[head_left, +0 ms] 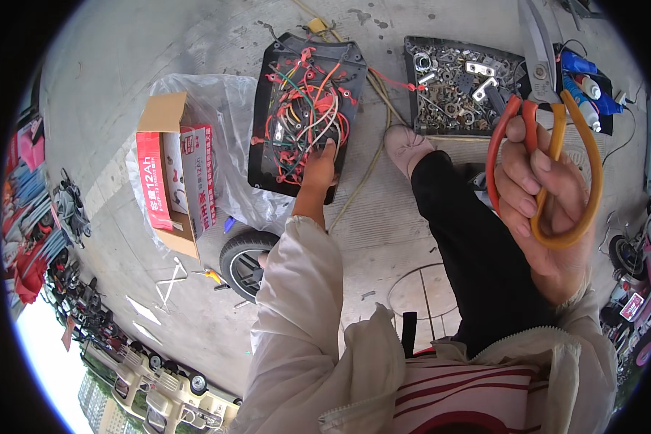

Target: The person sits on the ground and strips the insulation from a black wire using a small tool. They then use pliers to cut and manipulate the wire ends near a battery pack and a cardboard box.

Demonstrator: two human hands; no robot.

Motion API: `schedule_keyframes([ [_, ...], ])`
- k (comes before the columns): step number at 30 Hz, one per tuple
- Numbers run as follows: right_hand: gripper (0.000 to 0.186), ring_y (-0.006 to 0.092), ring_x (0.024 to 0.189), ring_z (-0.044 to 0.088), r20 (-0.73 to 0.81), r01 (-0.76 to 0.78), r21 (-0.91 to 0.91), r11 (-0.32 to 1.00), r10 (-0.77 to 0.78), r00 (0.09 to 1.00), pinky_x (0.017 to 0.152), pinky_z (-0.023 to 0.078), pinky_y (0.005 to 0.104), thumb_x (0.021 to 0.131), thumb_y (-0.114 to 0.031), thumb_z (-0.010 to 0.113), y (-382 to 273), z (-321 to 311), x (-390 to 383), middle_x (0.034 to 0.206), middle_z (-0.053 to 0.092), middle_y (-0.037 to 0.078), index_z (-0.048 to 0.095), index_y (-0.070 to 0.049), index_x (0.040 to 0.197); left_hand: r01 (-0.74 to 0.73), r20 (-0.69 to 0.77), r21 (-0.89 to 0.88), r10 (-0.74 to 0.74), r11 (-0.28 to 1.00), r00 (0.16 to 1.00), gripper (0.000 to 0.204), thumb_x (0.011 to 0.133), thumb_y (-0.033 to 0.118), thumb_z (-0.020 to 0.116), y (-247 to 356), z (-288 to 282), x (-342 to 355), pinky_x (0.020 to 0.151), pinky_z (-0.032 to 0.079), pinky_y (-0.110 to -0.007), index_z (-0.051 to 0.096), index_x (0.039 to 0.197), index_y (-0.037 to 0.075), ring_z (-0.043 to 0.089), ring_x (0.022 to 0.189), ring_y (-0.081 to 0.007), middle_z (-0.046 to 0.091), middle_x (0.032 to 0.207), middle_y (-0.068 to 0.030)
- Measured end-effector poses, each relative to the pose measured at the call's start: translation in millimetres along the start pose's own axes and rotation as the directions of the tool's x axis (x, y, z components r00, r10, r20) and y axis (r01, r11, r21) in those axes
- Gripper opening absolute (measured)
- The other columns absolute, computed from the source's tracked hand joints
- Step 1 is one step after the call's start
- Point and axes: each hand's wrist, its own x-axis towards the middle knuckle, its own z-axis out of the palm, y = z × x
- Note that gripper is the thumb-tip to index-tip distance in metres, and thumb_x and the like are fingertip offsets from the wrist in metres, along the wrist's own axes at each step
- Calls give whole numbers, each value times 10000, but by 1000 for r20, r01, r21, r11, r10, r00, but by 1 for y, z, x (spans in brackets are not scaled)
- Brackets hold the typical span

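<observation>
My right hand [539,184] is raised at the right, its fingers wrapped around the handles of a pair of scissors [586,166]. One handle is red, the other yellow-orange, and the metal blades point away from me. My left hand [320,172] reaches into a black plastic tray [267,163]. Its thumb lies over a tangle of wires [315,108] in red, white, green and yellow, many with red-sleeved ends. The other fingers are largely hidden there, so their grip is unclear.
A second black tray [448,130] holds loose metal hardware; bottles [586,108] stand to its right. Left are an open cardboard box [163,155], clear plastic sheeting [235,108] and a small wheel [246,264]. My shoe [406,148] is close to the hardware tray. Parked vehicles line the lower left.
</observation>
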Motion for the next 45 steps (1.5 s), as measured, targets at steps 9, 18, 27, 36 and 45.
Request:
schedule_keyframes([
  [9,300,62,591,407,-42,-84,24,996,85,996,452,337,185,930,-189,484,9,4,15,749,416,-1,478,3,1160,-84,254,18,76,996,964,528,966,450,438,-7,-141,-95,818,414,-294,685,1056,-9,544,857,-138,675,1024,-78],
  [18,344,39,588,420,19,-157,-42,987,158,987,428,361,157,985,-222,459,24,21,23,760,400,-9,405,15,1229,-386,-235,-338,320,859,918,443,972,342,517,-41,-274,-125,825,516,-308,572,1204,-32,612,1002,-209,627,1184,-117],
  [27,358,41,584,417,-13,-138,-72,988,138,990,437,353,159,968,-235,461,35,27,25,757,396,-5,425,22,1215,-442,-182,-465,406,767,896,338,947,274,560,-23,-346,-126,627,509,-262,661,1037,-35,611,728,-144,693,956,-123],
  [36,351,51,551,405,-74,-164,-84,983,158,985,408,342,167,955,-232,492,38,41,27,741,399,2,441,28,1186,-390,-390,15,364,921,846,421,928,315,566,-54,-385,-54,885,415,-281,627,1188,-10,549,960,-133,638,1036,-26],
  [45,357,51,549,405,-85,-182,-125,975,172,981,402,334,165,952,-239,505,46,42,34,734,400,0,445,26,1185,-205,-254,378,314,903,915,587,788,457,688,-63,-333,-16,905,435,-364,642,1058,-61,597,1032,-294,638,1049,-212],
])
